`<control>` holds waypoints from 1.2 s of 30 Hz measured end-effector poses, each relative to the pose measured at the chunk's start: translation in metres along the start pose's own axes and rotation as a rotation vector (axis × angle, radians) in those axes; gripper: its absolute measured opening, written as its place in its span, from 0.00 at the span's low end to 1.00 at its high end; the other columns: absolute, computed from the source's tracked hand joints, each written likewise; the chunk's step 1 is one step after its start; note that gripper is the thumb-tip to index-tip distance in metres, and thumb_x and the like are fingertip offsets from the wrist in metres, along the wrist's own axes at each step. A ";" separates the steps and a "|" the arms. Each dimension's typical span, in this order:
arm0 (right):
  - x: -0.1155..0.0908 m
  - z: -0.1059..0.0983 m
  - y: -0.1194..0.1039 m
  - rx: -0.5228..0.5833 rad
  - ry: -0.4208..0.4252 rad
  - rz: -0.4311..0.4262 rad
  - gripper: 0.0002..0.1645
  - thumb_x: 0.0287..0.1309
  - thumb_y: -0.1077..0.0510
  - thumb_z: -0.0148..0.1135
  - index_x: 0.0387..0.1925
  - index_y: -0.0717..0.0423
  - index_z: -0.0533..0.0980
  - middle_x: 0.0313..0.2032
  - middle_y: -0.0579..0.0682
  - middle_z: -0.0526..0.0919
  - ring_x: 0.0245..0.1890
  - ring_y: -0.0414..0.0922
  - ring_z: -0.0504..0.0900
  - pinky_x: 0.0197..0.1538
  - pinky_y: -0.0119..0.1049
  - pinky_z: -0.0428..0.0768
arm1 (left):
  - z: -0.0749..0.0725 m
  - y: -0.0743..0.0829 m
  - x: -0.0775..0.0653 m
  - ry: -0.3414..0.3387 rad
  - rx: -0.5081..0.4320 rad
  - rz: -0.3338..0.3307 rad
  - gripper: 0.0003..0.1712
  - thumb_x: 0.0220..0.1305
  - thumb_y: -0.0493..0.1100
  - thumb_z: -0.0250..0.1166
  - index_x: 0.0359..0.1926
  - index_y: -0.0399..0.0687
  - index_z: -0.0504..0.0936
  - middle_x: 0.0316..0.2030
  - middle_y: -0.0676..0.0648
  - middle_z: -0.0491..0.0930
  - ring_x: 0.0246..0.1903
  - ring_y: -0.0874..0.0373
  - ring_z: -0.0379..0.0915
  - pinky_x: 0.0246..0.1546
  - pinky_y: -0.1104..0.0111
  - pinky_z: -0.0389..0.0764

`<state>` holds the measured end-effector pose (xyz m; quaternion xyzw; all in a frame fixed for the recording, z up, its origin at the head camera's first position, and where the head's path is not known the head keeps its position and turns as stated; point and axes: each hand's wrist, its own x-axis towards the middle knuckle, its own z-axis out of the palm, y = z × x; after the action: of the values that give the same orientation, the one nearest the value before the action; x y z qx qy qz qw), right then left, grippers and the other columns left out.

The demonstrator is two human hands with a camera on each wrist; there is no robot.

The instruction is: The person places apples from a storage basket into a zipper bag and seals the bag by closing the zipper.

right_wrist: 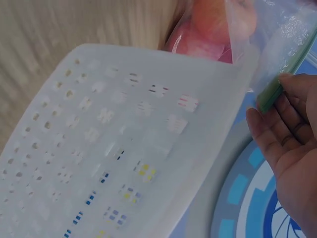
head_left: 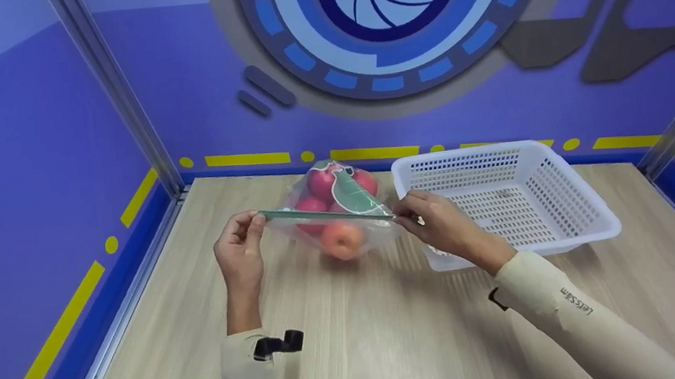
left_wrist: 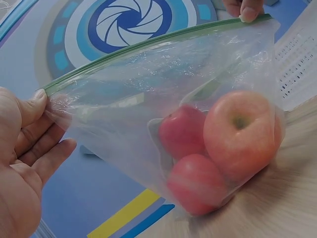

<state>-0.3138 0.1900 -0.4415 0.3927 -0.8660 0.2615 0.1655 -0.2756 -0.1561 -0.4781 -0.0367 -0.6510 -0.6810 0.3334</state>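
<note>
A clear zip bag with a green strip along its top edge holds several red apples. My left hand pinches one end of the green strip between thumb and fingers. At the strip's other end, my right hand pinches the corner, beside the basket's near left edge. Between the two hands the strip is stretched nearly straight. The apples weigh in the lower part of the bag, and a green printed patch partly covers them in the head view.
A white perforated plastic basket stands right of the bag on the wooden table. Blue printed walls rise behind and at the sides. A metal post marks the left corner.
</note>
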 end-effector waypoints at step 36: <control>-0.030 -0.004 -0.005 -0.141 -0.070 -0.117 0.10 0.57 0.69 0.78 0.36 0.57 0.83 0.34 0.48 0.84 0.32 0.45 0.83 0.36 0.41 0.87 | -0.057 0.011 0.004 -0.456 0.134 -0.197 0.09 0.74 0.27 0.63 0.48 0.35 0.88 0.47 0.39 0.87 0.49 0.50 0.82 0.54 0.69 0.82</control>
<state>-0.2904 0.2073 -0.4518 0.4390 -0.8630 0.1761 0.1774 -0.2510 -0.2088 -0.4752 -0.1036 -0.7533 -0.6398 0.1118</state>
